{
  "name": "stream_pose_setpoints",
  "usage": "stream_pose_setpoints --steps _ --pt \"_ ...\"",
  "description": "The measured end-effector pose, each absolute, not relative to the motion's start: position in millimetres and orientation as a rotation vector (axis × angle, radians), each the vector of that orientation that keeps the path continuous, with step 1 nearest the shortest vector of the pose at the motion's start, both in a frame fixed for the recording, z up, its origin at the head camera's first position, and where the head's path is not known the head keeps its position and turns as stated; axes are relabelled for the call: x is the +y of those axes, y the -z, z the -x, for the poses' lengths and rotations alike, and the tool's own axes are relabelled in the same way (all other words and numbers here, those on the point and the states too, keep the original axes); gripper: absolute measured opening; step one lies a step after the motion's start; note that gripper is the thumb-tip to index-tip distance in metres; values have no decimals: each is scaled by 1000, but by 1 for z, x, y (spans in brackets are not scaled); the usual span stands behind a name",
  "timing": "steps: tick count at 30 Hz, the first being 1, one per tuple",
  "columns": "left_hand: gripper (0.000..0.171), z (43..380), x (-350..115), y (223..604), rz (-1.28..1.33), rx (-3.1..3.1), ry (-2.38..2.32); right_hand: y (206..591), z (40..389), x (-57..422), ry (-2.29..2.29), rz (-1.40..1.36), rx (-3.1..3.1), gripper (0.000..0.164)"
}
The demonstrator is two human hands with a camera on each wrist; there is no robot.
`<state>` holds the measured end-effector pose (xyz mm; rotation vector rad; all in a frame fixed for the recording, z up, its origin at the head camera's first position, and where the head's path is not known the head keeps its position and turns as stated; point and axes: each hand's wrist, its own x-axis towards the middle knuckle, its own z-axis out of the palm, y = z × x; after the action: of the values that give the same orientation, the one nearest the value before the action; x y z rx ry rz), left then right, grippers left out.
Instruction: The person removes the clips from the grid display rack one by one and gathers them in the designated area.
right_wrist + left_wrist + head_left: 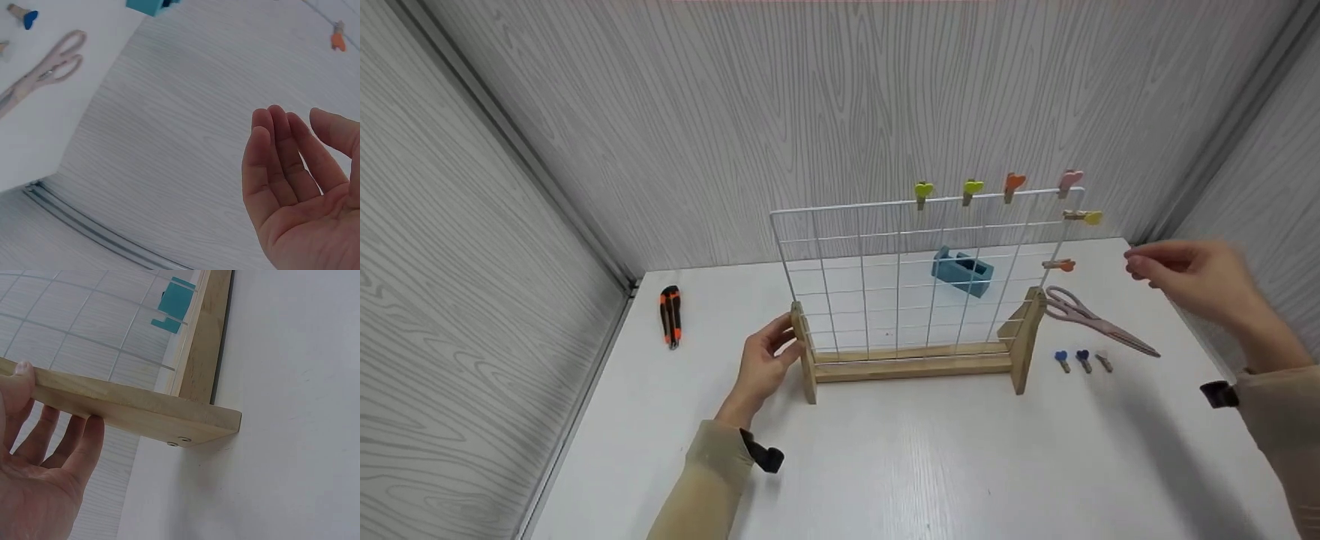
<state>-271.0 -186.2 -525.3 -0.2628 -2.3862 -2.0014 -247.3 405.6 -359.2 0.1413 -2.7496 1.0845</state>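
The work surface is a white table (915,465), enclosed at the back by a grey wood-grain wall (840,97) and by similar panels at left (457,262) and right (1267,180). A shadow falls across the table's right side.

A black-and-orange utility knife (670,318) lies well apart at the left. Scissors (1099,322) lie at the right, handles near the stand's right leg. A teal tape dispenser (964,271) sits behind the wire grid (898,289), whose wires cross the head view of it.

The grid stands upright, leaning back slightly, in a wooden stand (915,369) at mid-table. Along its top edge are two lime clips (970,192), an orange clip (1012,187) and a pink clip (1068,182); its right edge carries a yellow clip (1084,217) and a second orange one. Three loose clips (1083,360) lie in a row before the scissors: blue, dark blue, pale.

The left hand (761,364) grips the stand's left leg, thumb against its edge, fingertips on the outer face. The right hand (1204,281) is raised right of the grid, fingers bent and close together, thumb apart, nothing visible between them.
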Motion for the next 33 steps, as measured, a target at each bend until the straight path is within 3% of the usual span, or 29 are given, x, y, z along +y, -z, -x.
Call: stream_pose_setpoints --steps 7,11,17,33 --pt "59 272 -185 525 247 -2380 2009 300 239 369 -918 -252 -2594 23" --pt "59 272 -185 524 252 -2386 2002 274 239 344 -882 -495 -2421 13" --pt "58 271 -185 526 249 -2390 2001 240 246 304 -784 -803 -2281 17" --pt "59 271 -186 526 227 -2388 2011 215 280 211 -703 -943 -2416 23"
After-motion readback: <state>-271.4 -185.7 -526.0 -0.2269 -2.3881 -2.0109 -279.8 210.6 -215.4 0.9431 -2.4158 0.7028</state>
